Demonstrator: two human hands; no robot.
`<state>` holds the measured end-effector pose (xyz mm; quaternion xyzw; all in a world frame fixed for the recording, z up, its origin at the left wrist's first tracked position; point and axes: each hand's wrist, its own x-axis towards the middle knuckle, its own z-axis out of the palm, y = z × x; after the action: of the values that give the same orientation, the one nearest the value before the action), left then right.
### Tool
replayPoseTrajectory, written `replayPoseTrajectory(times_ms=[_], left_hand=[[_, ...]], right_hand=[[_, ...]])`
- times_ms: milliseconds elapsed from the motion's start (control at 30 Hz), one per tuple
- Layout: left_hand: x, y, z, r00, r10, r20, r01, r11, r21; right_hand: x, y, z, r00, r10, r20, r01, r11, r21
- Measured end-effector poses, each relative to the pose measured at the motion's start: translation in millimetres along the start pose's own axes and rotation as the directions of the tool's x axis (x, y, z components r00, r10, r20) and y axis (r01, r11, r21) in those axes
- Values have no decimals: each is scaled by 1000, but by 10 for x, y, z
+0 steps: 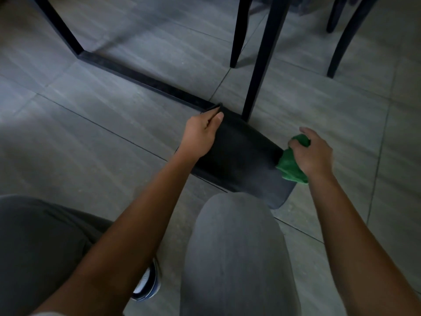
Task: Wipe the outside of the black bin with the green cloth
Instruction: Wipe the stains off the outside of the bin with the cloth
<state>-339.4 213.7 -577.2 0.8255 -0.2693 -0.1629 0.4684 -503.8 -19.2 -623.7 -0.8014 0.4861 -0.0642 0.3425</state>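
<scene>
Lying tipped on the grey tiled floor (102, 110), the black bin (237, 160) runs its long axis from about ten o'clock to four o'clock, rim end toward ten, closed base toward four beside the person's raised knee (232, 247). Its inside faces away, so any contents cannot be told. At the bin's ten o'clock end the left hand (200, 133) pinches the rim, thumb on the outer wall, fingers hidden behind the edge. At the bin's three o'clock side the right hand (312, 153) curls around the bunched green cloth (290, 166), pressing it against the outer wall. A black table frame (136, 73) crosses at twelve o'clock, chair legs (264, 58) further right
</scene>
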Motion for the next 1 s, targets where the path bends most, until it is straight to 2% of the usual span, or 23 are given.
replayPoseTrajectory(times_ms=[133,200,333,433,533,600,633,667,700,733,767,800,833,867,900,933,967,1000], left_hand=[[95,151,30,997,59,55,-63,996,70],[67,245,153,987,74,140,-74,997,-8],[21,227,351,975,71,211,-7,957,-289],[10,164,458,947,143,286,-46,946,-320],[73,104,481,941,200,272,-130,959,-252],[90,77,397,966,198,166,-183,978,-104],[104,16,322,985,169,33,-169,986,-5],[108,-50,209,982,125,-142,-114,990,80],[106,-148,68,947,70,-314,-32,991,127],[96,-271,-81,901,12,-433,52,989,137],[91,-426,-211,879,-67,-472,152,978,144],[84,-586,-306,882,-175,-438,270,948,165],[70,-757,-345,884,-312,-348,384,909,161],[40,-901,-330,862,-461,-208,487,868,95],[-13,-986,-274,815,-578,-32,577,816,-46],[-71,-1034,-176,757,-643,121,651,723,-231],[-124,-1064,-83,725,-658,204,681,638,-360],[-142,-1059,-28,720,-661,211,681,612,-402]], right_hand=[[-174,-620,-34,986,-160,-46,164,979,122],[-248,-920,-23,973,-229,-25,230,966,119],[-371,-1101,17,948,-318,18,318,948,-23],[-395,-1059,2,939,-344,15,343,931,-121],[-364,-1085,-43,935,-354,9,347,912,-217],[-374,-1150,-28,924,-381,21,370,882,-291],[-385,-1171,-7,919,-395,24,381,869,-316],[-393,-1180,7,914,-404,20,387,859,-334],[-392,-1176,11,913,-408,11,387,856,-344],[-382,-1167,2,914,-406,1,381,856,-348],[-360,-1159,-20,918,-396,-5,368,859,-355],[-334,-1146,-48,926,-379,1,353,862,-364],[-316,-1135,-71,933,-359,21,341,862,-375],[-318,-1132,-90,937,-346,53,339,860,-381],[-321,-1124,-99,937,-341,83,346,860,-376],[-319,-1124,-108,933,-345,100,357,861,-362],[-298,-1116,-111,930,-354,101,367,865,-341],[-261,-1110,-122,929,-360,88,369,875,-313]])
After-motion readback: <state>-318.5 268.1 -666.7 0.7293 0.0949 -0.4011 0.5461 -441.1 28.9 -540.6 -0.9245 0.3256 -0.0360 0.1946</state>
